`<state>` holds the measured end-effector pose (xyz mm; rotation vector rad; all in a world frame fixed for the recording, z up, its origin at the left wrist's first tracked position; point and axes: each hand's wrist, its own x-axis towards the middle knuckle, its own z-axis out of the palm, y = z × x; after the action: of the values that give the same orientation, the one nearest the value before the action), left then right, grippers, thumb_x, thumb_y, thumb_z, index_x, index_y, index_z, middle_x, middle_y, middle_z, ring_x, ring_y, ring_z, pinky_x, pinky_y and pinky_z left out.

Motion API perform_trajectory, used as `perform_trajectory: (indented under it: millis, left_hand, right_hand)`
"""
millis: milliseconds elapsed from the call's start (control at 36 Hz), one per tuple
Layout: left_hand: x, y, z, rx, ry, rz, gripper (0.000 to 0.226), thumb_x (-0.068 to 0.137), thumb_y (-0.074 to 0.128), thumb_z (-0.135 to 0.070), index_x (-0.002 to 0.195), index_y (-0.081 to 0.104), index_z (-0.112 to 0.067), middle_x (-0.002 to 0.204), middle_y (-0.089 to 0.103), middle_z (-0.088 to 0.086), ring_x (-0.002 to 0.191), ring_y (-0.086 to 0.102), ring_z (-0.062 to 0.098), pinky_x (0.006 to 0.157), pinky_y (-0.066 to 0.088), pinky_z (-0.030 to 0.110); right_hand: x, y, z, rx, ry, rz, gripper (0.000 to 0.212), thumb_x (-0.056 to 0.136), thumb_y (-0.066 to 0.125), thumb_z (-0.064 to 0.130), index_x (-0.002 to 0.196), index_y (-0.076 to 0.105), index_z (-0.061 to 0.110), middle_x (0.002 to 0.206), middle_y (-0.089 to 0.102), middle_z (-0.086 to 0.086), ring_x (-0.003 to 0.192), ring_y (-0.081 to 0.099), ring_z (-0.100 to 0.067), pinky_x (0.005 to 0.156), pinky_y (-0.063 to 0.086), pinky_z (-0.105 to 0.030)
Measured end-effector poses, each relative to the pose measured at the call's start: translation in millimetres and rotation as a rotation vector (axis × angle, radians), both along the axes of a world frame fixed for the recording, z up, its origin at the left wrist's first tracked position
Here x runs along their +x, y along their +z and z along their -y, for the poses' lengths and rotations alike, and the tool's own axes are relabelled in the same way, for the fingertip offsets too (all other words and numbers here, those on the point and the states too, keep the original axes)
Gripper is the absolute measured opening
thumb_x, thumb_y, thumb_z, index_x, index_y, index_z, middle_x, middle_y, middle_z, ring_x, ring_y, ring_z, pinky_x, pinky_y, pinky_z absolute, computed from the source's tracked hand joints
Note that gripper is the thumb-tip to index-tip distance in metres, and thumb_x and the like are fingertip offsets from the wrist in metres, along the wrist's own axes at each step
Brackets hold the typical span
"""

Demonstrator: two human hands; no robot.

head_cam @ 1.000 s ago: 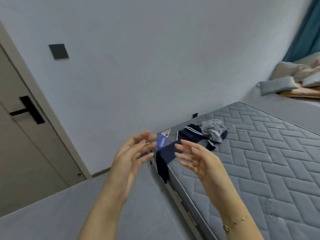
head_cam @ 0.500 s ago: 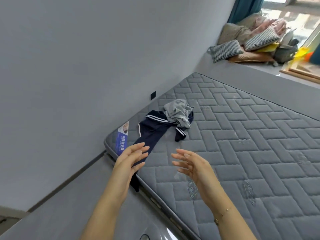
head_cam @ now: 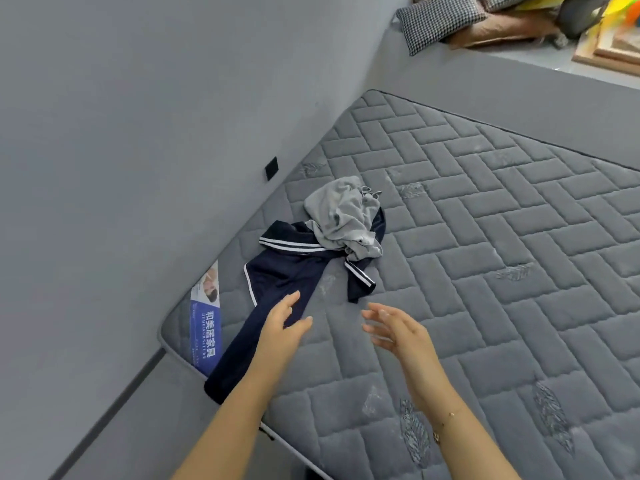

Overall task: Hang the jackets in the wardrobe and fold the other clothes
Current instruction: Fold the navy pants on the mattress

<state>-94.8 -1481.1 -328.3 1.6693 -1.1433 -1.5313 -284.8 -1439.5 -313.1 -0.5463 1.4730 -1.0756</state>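
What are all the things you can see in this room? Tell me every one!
quilted grey mattress: one, grey, fills the right and middle
navy garment with white stripes: one, dark blue, near the mattress's left edge, one end hanging over the corner
crumpled grey garment: one, light grey, lying on the navy one
blue label: one, blue and white, on the mattress corner
checked cushion: one, black-and-white, top right ledge
left hand: one, open, over the navy garment
right hand: one, open, above the mattress
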Motion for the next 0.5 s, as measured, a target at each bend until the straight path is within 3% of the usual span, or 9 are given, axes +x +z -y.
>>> perform_trajectory:
  millis: [111,194,306,389,444,500]
  left_hand:
    - [-3.5,-55.6,68.2,-0.053,-0.145,0.233,0.068,0.093,0.065,-0.018,0.151,0.030,-0.026,0.162,0.010,-0.004,0.148,0.014,0.013,0.117,0.017,0.032]
    - [-2.7,-108.2,123.8,-0.092,-0.249,0.396,0.076,0.092,0.066,-0.025,0.154,0.021,-0.025,0.164,0.001,-0.001,0.150,0.007,0.018,0.118,0.014,0.035]
    - [-3.6,-181.2,203.8,-0.214,-0.483,0.752,0.081,0.093,0.060,-0.040,0.156,0.011,-0.026,0.163,-0.012,0.002,0.151,-0.007,0.023,0.119,0.008,0.052]
    - [-7.2,-234.6,259.8,-0.306,-0.581,0.875,0.078,0.095,0.053,-0.048,0.155,0.006,-0.033,0.161,-0.022,-0.001,0.148,-0.020,0.021,0.116,-0.003,0.059]
    - [-9.2,-267.9,292.3,-0.350,-0.597,0.923,0.080,0.093,0.051,-0.055,0.155,0.003,-0.036,0.161,-0.024,-0.001,0.147,-0.024,0.023,0.112,-0.005,0.066]
    - [-8.4,-300.1,316.7,-0.354,-0.660,0.993,0.086,0.090,0.044,-0.066,0.152,-0.008,-0.039,0.160,-0.027,0.002,0.146,-0.025,0.028,0.107,-0.005,0.073]
  right_hand:
    - [-3.5,-39.6,61.0,0.032,0.024,-0.046,0.020,0.098,0.053,0.013,0.107,0.071,0.015,0.108,0.073,-0.002,0.096,0.067,-0.014,0.091,0.050,-0.035]
    - [-6.4,-76.7,107.9,0.048,0.078,-0.133,0.019,0.096,0.057,0.014,0.105,0.070,0.022,0.105,0.071,0.004,0.098,0.064,-0.011,0.083,0.050,-0.021]
    - [-8.9,-135.7,169.5,0.022,0.178,-0.309,0.024,0.094,0.060,0.014,0.106,0.064,0.035,0.108,0.062,0.005,0.100,0.058,-0.009,0.079,0.046,-0.010]
    - [-10.5,-184.7,218.0,-0.072,0.267,-0.574,0.031,0.093,0.062,0.013,0.121,0.061,0.027,0.136,0.049,0.006,0.125,0.046,-0.009,0.107,0.039,-0.026]
    - [-10.7,-212.8,251.6,-0.123,0.314,-0.838,0.042,0.091,0.065,0.015,0.132,0.056,0.019,0.152,0.033,-0.001,0.138,0.032,-0.018,0.113,0.030,-0.030]
    - [-9.5,-233.4,284.5,-0.186,0.358,-1.087,0.057,0.088,0.068,0.020,0.141,0.049,0.021,0.159,0.020,-0.007,0.145,0.021,-0.028,0.116,0.027,-0.043]
